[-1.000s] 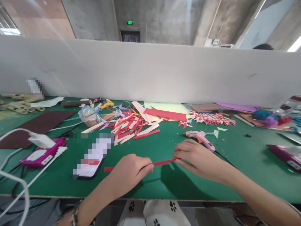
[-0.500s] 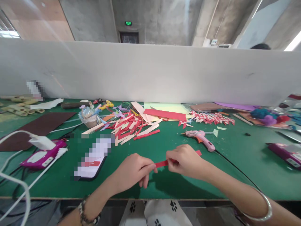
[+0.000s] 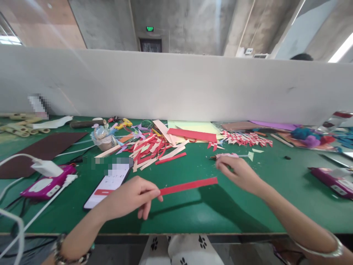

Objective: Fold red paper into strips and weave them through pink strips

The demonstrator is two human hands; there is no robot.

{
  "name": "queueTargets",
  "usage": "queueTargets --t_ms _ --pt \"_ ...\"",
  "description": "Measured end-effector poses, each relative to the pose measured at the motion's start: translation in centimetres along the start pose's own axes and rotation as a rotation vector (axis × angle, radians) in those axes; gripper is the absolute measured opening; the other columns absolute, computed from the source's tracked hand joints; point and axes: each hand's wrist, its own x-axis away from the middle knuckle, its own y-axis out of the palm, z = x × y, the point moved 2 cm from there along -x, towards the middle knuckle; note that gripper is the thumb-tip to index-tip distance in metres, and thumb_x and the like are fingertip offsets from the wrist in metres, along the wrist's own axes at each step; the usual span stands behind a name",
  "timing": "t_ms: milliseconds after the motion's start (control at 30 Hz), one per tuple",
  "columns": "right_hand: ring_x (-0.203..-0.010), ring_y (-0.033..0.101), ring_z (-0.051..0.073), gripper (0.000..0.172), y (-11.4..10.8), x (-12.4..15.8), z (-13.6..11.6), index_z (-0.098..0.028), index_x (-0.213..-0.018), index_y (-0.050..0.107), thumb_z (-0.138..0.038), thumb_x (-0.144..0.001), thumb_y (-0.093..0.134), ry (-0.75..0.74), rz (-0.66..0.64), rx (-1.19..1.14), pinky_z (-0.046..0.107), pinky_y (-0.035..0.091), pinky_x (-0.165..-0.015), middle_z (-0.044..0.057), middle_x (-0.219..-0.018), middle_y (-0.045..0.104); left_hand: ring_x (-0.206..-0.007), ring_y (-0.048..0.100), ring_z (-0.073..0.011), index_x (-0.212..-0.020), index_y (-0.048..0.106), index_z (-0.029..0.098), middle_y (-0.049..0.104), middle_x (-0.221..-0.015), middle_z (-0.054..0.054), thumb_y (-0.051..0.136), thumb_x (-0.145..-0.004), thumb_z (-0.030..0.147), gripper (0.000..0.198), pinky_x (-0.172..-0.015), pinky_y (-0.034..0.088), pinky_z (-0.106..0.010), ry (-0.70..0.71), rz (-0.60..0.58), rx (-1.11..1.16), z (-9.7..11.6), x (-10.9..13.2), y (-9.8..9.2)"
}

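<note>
My left hand (image 3: 129,198) pinches one end of a red paper strip (image 3: 190,185), which stretches to the right above the green table with its far end free. My right hand (image 3: 238,171) is off the strip and over the pink glue gun (image 3: 233,155), its fingers loosely bent and apart. The hand hides most of the gun's handle, and whether it touches the gun is not clear. Behind the strip lies a pile of red and pale pink paper strips (image 3: 150,149). A phone (image 3: 110,184) lies beside my left hand, partly covered by it.
A wide red paper piece (image 3: 193,134) rests on pale yellow sheets (image 3: 190,126). Woven red-and-white pieces (image 3: 248,138) lie to its right. Purple power strips (image 3: 49,182) with white cables sit at the left, another at the right. A grey partition (image 3: 176,86) stands behind the table.
My right hand has let go of the red strip and moved up and right over the glue gun. My left hand has shifted left with the strip, baring more of its length.
</note>
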Motion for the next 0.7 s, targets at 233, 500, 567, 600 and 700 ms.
queueTargets --t_ms 233,500,567,600,700 --pt "-0.065 0.054 0.014 0.023 2.7 -1.0 -6.8 -0.019 -0.08 0.057 -0.028 -0.091 0.04 -0.223 -0.352 0.038 0.024 0.035 -0.06 0.002 -0.071 0.06 -0.055 0.06 -0.0114 -0.063 0.061 0.018 0.066 -0.055 0.002 0.036 -0.089 0.031 0.038 -0.056 0.04 -0.018 0.13 0.033 -0.176 1.7 -0.9 1.1" --pt "-0.047 0.037 0.008 0.023 4.0 -1.9 -7.3 -0.018 -0.072 0.057 -0.025 -0.089 0.044 -0.162 -0.455 -0.071 0.02 0.022 -0.047 -0.002 -0.055 0.051 -0.055 0.056 -0.0146 -0.074 0.055 0.019 0.062 -0.063 0.001 0.043 -0.083 0.018 0.016 -0.05 0.029 -0.025 0.396 0.36 -0.831 2.7 -2.6 3.4" --pt "-0.047 0.036 0.007 0.024 4.4 -2.2 -7.6 -0.016 -0.069 0.057 -0.024 -0.088 0.044 -0.161 -0.46 -0.123 0.019 0.023 -0.046 -0.002 -0.054 0.05 -0.047 0.053 -0.0153 -0.067 0.05 0.018 0.057 -0.054 0.0 0.039 -0.083 0.013 0.02 -0.048 0.026 -0.028 0.503 0.424 -1.022 2.3 -3.2 4.0" --pt "-0.047 0.036 0.007 0.025 4.5 -2.3 -7.7 -0.016 -0.068 0.057 -0.024 -0.088 0.044 -0.159 -0.471 -0.163 0.019 0.024 -0.046 -0.002 -0.054 0.051 -0.045 0.052 -0.0156 -0.066 0.048 0.018 0.055 -0.051 0.0 0.036 -0.082 0.011 0.021 -0.047 0.025 -0.028 0.562 0.449 -1.092 2.0 -3.4 4.3" --pt "-0.047 0.038 0.006 0.024 4.8 -2.4 -7.7 -0.015 -0.07 0.058 -0.019 -0.088 0.042 -0.142 -0.523 -0.31 0.016 0.027 -0.047 -0.002 -0.058 0.056 -0.04 0.049 -0.0152 -0.066 0.045 0.018 0.051 -0.045 0.001 0.034 -0.08 0.009 0.02 -0.047 0.025 -0.029 0.682 0.484 -1.17 0.7 -3.6 4.4"
